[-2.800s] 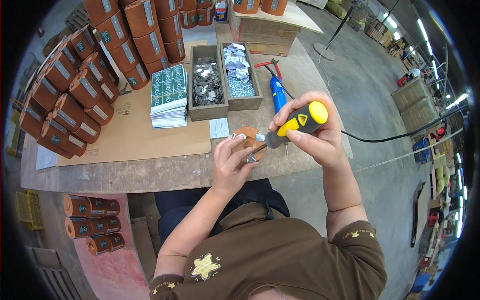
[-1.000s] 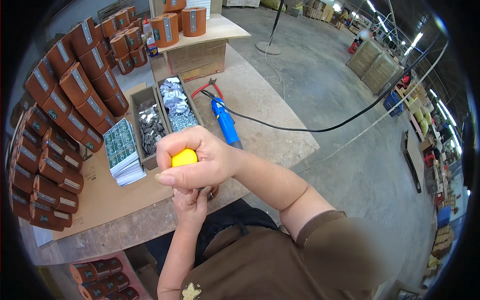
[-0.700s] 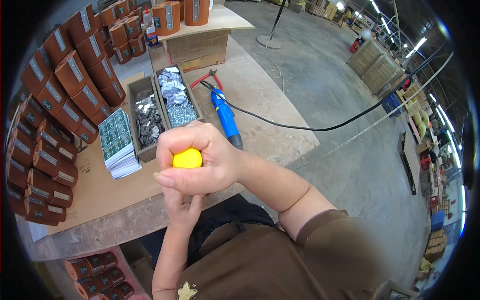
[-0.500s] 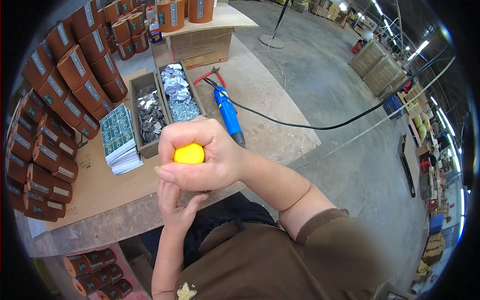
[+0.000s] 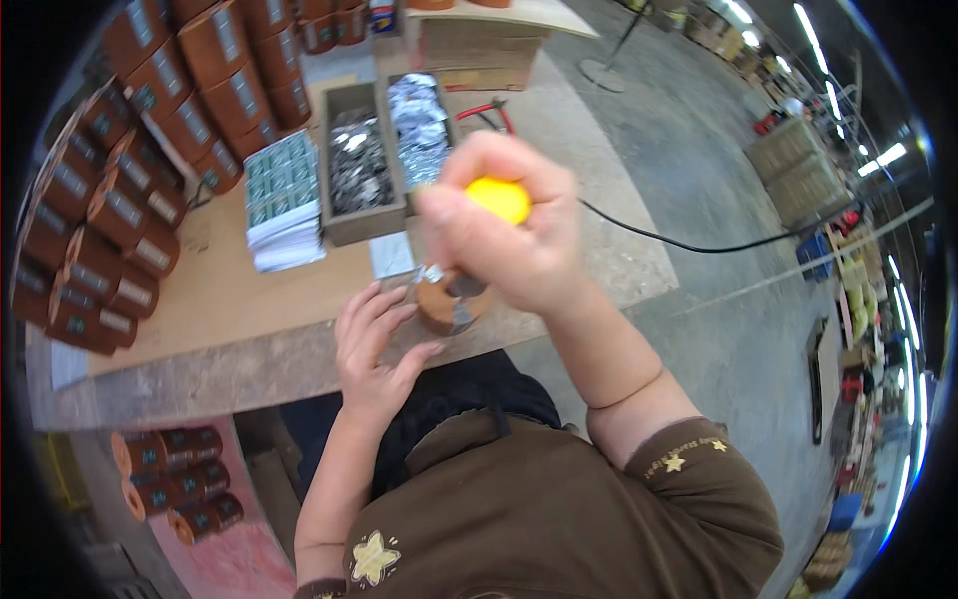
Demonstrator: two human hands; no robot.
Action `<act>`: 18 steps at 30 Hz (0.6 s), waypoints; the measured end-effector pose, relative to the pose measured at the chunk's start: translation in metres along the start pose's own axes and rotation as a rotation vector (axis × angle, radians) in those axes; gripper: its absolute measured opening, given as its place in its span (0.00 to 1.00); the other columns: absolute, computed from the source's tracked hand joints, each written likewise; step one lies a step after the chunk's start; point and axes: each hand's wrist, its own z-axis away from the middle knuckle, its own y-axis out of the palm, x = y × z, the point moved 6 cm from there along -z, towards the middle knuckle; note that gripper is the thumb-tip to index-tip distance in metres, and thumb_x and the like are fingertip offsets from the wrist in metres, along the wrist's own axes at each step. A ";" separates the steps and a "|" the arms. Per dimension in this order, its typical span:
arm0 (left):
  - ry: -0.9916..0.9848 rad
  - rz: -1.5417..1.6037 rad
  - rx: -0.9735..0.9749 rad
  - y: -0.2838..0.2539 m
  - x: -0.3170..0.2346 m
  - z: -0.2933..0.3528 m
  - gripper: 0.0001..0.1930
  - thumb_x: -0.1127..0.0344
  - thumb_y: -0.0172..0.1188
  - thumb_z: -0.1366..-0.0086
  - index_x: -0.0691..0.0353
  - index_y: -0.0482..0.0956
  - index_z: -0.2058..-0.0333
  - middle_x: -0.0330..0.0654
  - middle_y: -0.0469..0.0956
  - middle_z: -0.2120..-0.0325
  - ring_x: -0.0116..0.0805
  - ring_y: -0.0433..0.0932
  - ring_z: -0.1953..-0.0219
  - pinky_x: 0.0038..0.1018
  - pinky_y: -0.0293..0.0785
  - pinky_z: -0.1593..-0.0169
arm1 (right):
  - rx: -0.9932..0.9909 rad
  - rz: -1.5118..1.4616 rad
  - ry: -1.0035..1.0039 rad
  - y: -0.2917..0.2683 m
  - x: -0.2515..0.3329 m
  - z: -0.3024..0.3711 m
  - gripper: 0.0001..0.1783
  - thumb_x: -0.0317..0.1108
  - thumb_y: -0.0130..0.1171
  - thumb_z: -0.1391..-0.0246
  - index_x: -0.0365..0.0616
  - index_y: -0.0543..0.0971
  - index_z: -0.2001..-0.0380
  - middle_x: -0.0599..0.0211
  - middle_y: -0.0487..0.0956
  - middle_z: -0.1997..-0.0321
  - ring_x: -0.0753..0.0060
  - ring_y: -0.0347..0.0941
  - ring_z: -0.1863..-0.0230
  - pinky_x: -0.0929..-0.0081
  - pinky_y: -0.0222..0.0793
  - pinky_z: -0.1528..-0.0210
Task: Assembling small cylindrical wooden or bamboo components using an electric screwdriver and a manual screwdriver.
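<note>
My right hand [image 5: 514, 235] is raised over the table edge, its fist closed round a handle whose round yellow end [image 5: 499, 201] shows. The rest of that tool is hidden under the hand. Below the fist stands a brown round piece [image 5: 436, 307] with a metal strip on it, partly covered by my right hand. My left hand [image 5: 374, 339] is beside this piece on its left, fingers spread and holding nothing. Blur softens the right hand. A small pale card [image 5: 392, 256] lies just beyond the piece.
Two open boxes of small metal parts, a darker one [image 5: 361, 165] and a brighter one [image 5: 419, 125], stand ahead. A stack of green-printed cards [image 5: 284, 215] lies left of them. Red-handled pliers [image 5: 486, 110] and a black cable [image 5: 689, 246] are to the right. Brown cylinders [image 5: 125, 215] are piled at left.
The view has shifted. My right hand has moved rightward and off my left hand, still gripping the yellow-ended handle. The brown piece now shows, and the blue power tool is out of sight.
</note>
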 end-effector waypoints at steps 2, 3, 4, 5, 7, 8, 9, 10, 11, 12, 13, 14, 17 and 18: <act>0.011 -0.001 -0.006 -0.002 0.001 0.002 0.20 0.62 0.68 0.65 0.61 0.76 0.70 0.41 0.74 0.63 0.44 0.67 0.53 0.38 0.59 0.50 | -0.018 -0.028 -0.010 -0.001 0.000 0.001 0.06 0.25 0.49 0.50 0.40 0.66 0.79 0.70 0.68 0.87 0.84 0.62 0.87 0.87 0.58 0.86; -0.007 -0.021 -0.019 -0.006 0.002 0.005 0.20 0.62 0.68 0.65 0.61 0.76 0.70 0.41 0.74 0.63 0.44 0.67 0.53 0.38 0.59 0.50 | -0.064 -0.026 0.023 -0.001 -0.002 0.000 0.07 0.26 0.49 0.50 0.40 0.66 0.79 0.70 0.68 0.88 0.83 0.62 0.87 0.86 0.59 0.86; -0.003 -0.017 -0.013 -0.006 0.001 0.005 0.19 0.64 0.67 0.65 0.63 0.76 0.70 0.43 0.74 0.63 0.45 0.67 0.52 0.37 0.60 0.50 | -0.074 -0.053 0.038 -0.002 -0.003 0.001 0.07 0.26 0.49 0.50 0.41 0.66 0.80 0.70 0.67 0.88 0.83 0.62 0.87 0.85 0.59 0.86; 0.002 -0.012 -0.006 -0.007 0.000 0.006 0.19 0.66 0.67 0.66 0.64 0.76 0.70 0.44 0.74 0.62 0.45 0.66 0.52 0.36 0.61 0.51 | -0.084 -0.078 0.052 -0.002 -0.005 0.001 0.07 0.27 0.49 0.50 0.41 0.66 0.80 0.70 0.67 0.88 0.82 0.62 0.87 0.84 0.59 0.85; -0.006 -0.025 -0.008 -0.010 0.000 0.010 0.19 0.65 0.68 0.66 0.64 0.76 0.71 0.44 0.74 0.62 0.45 0.66 0.52 0.36 0.62 0.51 | -0.097 -0.064 0.064 0.001 -0.005 0.002 0.07 0.27 0.49 0.50 0.41 0.66 0.80 0.70 0.67 0.88 0.82 0.62 0.88 0.84 0.60 0.85; -0.010 -0.031 -0.003 -0.010 0.000 0.011 0.19 0.64 0.68 0.66 0.64 0.76 0.71 0.43 0.74 0.62 0.45 0.66 0.52 0.36 0.62 0.51 | -0.119 -0.043 0.075 0.001 -0.005 0.003 0.07 0.27 0.49 0.50 0.41 0.66 0.80 0.70 0.66 0.88 0.81 0.62 0.88 0.83 0.60 0.85; -0.011 -0.033 -0.005 -0.011 0.000 0.013 0.19 0.64 0.68 0.66 0.64 0.76 0.71 0.43 0.74 0.62 0.45 0.66 0.52 0.36 0.62 0.51 | -0.116 -0.046 0.074 0.002 -0.005 0.004 0.07 0.27 0.49 0.50 0.41 0.66 0.80 0.70 0.66 0.88 0.81 0.62 0.88 0.83 0.60 0.85; -0.009 -0.033 0.000 -0.010 -0.001 0.013 0.19 0.64 0.68 0.65 0.64 0.76 0.71 0.43 0.74 0.62 0.45 0.66 0.52 0.36 0.62 0.51 | -0.139 -0.030 0.057 0.001 -0.004 0.005 0.07 0.27 0.49 0.49 0.41 0.66 0.80 0.70 0.67 0.88 0.82 0.62 0.88 0.83 0.60 0.85; -0.007 -0.032 0.006 -0.010 -0.001 0.013 0.19 0.64 0.68 0.65 0.64 0.76 0.71 0.43 0.74 0.63 0.45 0.67 0.52 0.36 0.62 0.51 | -0.161 -0.014 0.040 -0.001 -0.002 0.006 0.07 0.28 0.48 0.49 0.41 0.66 0.79 0.70 0.67 0.88 0.82 0.62 0.88 0.83 0.60 0.85; -0.005 -0.031 0.006 -0.010 -0.002 0.013 0.19 0.64 0.68 0.65 0.64 0.76 0.71 0.43 0.74 0.63 0.45 0.67 0.52 0.36 0.62 0.51 | -0.162 -0.013 0.038 0.000 -0.002 0.006 0.07 0.28 0.48 0.49 0.41 0.66 0.79 0.70 0.67 0.88 0.82 0.62 0.88 0.83 0.60 0.85; -0.006 -0.033 0.006 -0.010 -0.001 0.013 0.19 0.64 0.68 0.65 0.64 0.76 0.71 0.43 0.74 0.63 0.45 0.67 0.52 0.36 0.62 0.51 | -0.190 -0.010 0.042 -0.001 -0.002 0.007 0.08 0.28 0.48 0.49 0.41 0.66 0.79 0.70 0.67 0.88 0.82 0.62 0.87 0.83 0.60 0.85; -0.006 -0.035 0.006 -0.010 -0.001 0.013 0.19 0.64 0.68 0.65 0.63 0.76 0.71 0.43 0.74 0.63 0.45 0.67 0.52 0.36 0.62 0.51 | -0.219 -0.006 0.046 -0.002 -0.003 0.008 0.08 0.28 0.48 0.48 0.41 0.66 0.79 0.70 0.67 0.87 0.82 0.62 0.87 0.83 0.60 0.84; 0.001 -0.035 0.004 -0.009 -0.002 0.012 0.18 0.64 0.68 0.64 0.63 0.76 0.71 0.43 0.74 0.63 0.45 0.67 0.53 0.36 0.62 0.51 | -0.270 0.091 -0.027 -0.005 -0.002 0.011 0.07 0.27 0.48 0.48 0.41 0.66 0.79 0.71 0.67 0.87 0.83 0.63 0.87 0.85 0.60 0.84; 0.005 -0.035 0.005 -0.009 -0.003 0.010 0.18 0.64 0.68 0.64 0.63 0.76 0.71 0.43 0.74 0.63 0.45 0.67 0.53 0.36 0.62 0.51 | -0.272 0.092 -0.031 -0.005 -0.003 0.011 0.07 0.27 0.48 0.48 0.41 0.66 0.79 0.71 0.67 0.87 0.83 0.63 0.87 0.85 0.60 0.84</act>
